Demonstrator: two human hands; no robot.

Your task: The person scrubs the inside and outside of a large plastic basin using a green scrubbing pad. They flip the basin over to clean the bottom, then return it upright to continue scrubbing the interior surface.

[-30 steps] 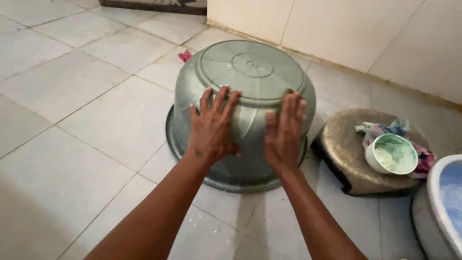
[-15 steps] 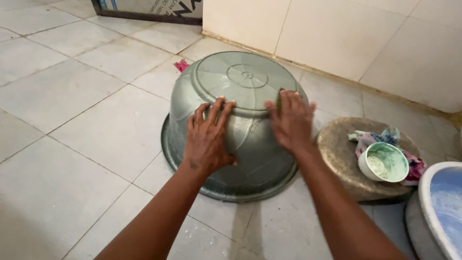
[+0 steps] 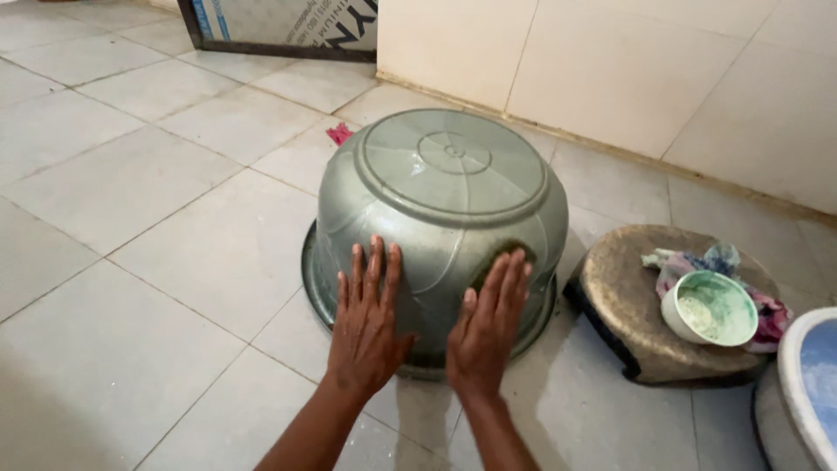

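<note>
A large grey-green plastic basin point(image 3: 445, 187) lies upside down on the tiled floor, its round base facing up. My left hand point(image 3: 366, 323) rests flat against the near side wall, fingers spread. My right hand point(image 3: 488, 327) presses a dark green scrubbing pad point(image 3: 493, 260) against the wall of the basin just to the right, fingers extended over it.
To the right is a low round stone stool point(image 3: 628, 296) holding a small green bowl point(image 3: 711, 307) and crumpled cloth point(image 3: 697, 260). A blue-and-white tub rim point(image 3: 811, 375) shows at the right edge. A small pink scrap point(image 3: 339, 133) lies behind the basin. A tiled wall stands behind.
My right hand has slid down from the upper right of the basin to its near lower wall. My left hand has moved lower too. The camera has shifted closer.
</note>
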